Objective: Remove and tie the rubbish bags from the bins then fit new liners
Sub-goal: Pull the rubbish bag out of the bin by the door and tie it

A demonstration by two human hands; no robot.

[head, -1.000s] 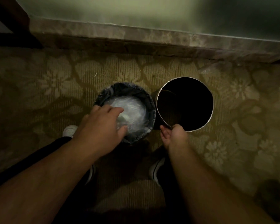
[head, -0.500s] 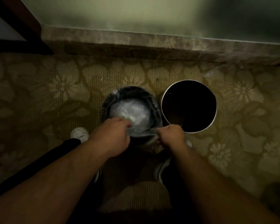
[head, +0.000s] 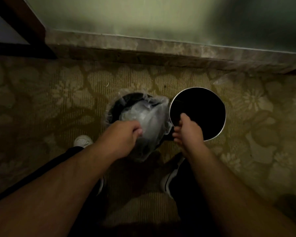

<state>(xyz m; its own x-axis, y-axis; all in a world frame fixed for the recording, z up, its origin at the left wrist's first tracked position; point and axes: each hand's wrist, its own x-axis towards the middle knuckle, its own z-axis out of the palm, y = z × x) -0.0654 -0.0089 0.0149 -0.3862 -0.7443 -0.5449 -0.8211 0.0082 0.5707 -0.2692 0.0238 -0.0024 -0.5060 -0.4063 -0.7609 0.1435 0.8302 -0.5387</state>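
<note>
left hand (head: 125, 134) pinches the clear bag (head: 149, 117) inside the dark bin (head: 114, 109); right hand (head: 189, 129) is curled at the steel bin (head: 203, 106), grip unclear.

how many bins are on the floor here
2. One bin, holding a clear bag, stands on the carpet by the left hand; the other bin, bare and dark inside, stands right beside it. None looks hidden.
</note>
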